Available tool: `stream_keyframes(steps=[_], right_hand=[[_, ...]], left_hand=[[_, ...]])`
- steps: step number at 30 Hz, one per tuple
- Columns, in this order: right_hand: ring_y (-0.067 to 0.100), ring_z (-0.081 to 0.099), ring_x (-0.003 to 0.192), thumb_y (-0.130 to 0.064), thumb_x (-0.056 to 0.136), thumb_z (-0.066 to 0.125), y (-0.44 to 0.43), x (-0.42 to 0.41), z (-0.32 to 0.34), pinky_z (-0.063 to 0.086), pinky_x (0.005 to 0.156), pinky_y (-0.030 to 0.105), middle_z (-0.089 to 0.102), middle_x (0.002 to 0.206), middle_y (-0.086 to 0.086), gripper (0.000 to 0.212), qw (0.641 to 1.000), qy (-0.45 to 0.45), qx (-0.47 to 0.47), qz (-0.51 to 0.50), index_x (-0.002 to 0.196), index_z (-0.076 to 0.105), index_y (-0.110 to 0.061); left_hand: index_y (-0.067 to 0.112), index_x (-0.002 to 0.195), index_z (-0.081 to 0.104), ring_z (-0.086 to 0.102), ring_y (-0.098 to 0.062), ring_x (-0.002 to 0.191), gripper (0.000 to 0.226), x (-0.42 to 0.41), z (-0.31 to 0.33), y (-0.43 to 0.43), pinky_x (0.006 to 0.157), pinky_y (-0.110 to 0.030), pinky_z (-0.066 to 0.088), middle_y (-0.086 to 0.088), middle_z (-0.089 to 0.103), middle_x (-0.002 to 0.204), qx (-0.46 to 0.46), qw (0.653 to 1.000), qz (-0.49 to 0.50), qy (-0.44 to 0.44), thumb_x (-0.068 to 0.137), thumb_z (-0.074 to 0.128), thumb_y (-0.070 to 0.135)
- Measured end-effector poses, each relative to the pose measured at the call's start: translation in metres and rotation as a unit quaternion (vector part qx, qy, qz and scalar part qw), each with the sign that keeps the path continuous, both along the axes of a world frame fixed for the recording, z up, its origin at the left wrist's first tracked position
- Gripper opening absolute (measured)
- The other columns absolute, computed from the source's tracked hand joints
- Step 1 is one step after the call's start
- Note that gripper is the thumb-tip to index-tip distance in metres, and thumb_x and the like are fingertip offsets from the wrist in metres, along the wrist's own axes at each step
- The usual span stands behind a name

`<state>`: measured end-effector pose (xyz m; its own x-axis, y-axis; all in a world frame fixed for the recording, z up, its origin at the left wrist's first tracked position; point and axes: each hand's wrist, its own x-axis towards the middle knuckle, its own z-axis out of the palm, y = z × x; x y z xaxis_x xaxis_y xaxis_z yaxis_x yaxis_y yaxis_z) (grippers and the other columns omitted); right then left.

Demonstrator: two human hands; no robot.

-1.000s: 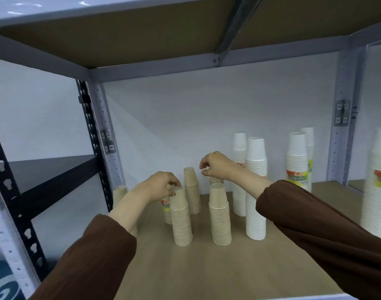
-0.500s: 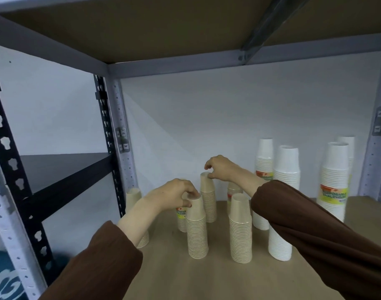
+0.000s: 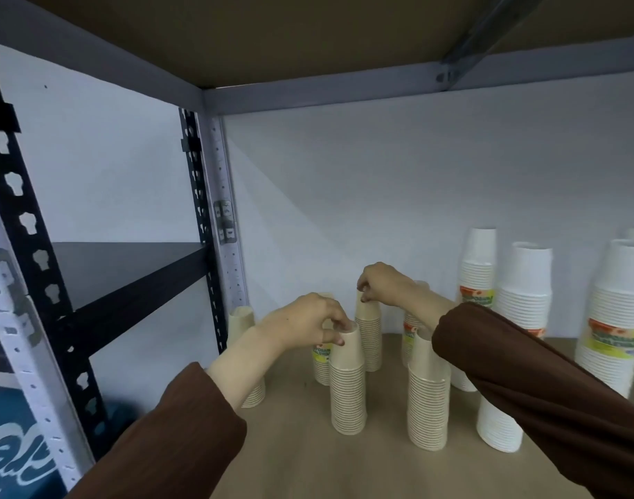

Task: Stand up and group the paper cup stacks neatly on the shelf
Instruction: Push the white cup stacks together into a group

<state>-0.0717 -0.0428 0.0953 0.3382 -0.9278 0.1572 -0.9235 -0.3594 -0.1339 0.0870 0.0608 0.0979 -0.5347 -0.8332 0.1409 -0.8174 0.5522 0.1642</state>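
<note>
Several upright stacks of paper cups stand on the wooden shelf (image 3: 308,455). My left hand (image 3: 308,318) pinches the top of a beige stack (image 3: 347,390) near the front. My right hand (image 3: 380,286) grips the top of a second beige stack (image 3: 368,336) further back. A third beige stack (image 3: 427,397) stands free to the right, partly behind my right sleeve. One more beige stack (image 3: 241,325) sits in the left corner behind my left forearm. A labelled stack (image 3: 322,361) is mostly hidden behind my left hand. Taller white stacks (image 3: 524,293) stand at the right.
A grey upright post (image 3: 229,225) and a black post (image 3: 195,196) frame the shelf's left side. A black shelf (image 3: 121,271) of the neighbouring rack lies to the left. The upper shelf board (image 3: 308,34) hangs close overhead. White wall closes the back.
The view has swung left and closer. My right hand came down onto the top of the rear beige stack. My left hand stays on the front stack.
</note>
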Motion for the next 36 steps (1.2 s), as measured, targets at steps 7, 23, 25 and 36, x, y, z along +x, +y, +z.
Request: stream_keyframes(steps=[7, 23, 25, 36], right_hand=[[0.025, 0.058, 0.110, 0.005, 0.079, 0.063, 0.004, -0.018, 0.007, 0.040, 0.078, 0.021, 0.064, 0.120, 0.014, 0.033, 0.998, -0.036, 0.012, 0.041, 0.111, 0.067, -0.004], [0.024, 0.059, 0.112, -0.004, 0.081, 0.065, 0.008, -0.020, 0.003, 0.042, 0.086, 0.023, 0.066, 0.119, 0.014, 0.031, 0.995, -0.091, 0.025, 0.039, 0.112, 0.066, -0.002], [0.025, 0.060, 0.111, -0.001, 0.080, 0.065, 0.009, -0.021, 0.006, 0.045, 0.092, 0.026, 0.066, 0.118, 0.015, 0.032, 0.994, -0.093, 0.036, 0.044, 0.112, 0.067, -0.002], [0.017, 0.057, 0.096, 0.002, 0.080, 0.064, 0.018, -0.024, 0.007, 0.042, 0.071, 0.012, 0.066, 0.119, 0.015, 0.034, 0.995, -0.086, 0.028, 0.049, 0.114, 0.066, -0.002]], left_hand=[[0.005, 0.104, 0.069, 0.061, -0.020, 0.104, 0.033, -0.007, 0.004, -0.003, 0.088, -0.027, 0.044, -0.008, 0.069, 0.109, -0.003, 0.999, 0.038, -0.001, 0.079, 0.070, 0.027], [0.001, 0.103, 0.067, 0.053, -0.009, 0.084, 0.029, -0.012, 0.009, -0.002, 0.068, -0.008, 0.038, -0.012, 0.069, 0.109, 0.065, 0.996, 0.052, 0.033, 0.076, 0.072, 0.010], [0.001, 0.104, 0.067, 0.053, -0.007, 0.084, 0.029, -0.011, 0.009, -0.002, 0.067, -0.005, 0.036, -0.011, 0.069, 0.109, 0.060, 0.996, 0.051, 0.035, 0.077, 0.071, 0.009], [0.005, 0.108, 0.067, 0.061, -0.016, 0.089, 0.033, -0.018, 0.005, -0.002, 0.076, -0.017, 0.045, -0.012, 0.069, 0.109, 0.034, 0.998, 0.052, 0.027, 0.077, 0.072, 0.016]])
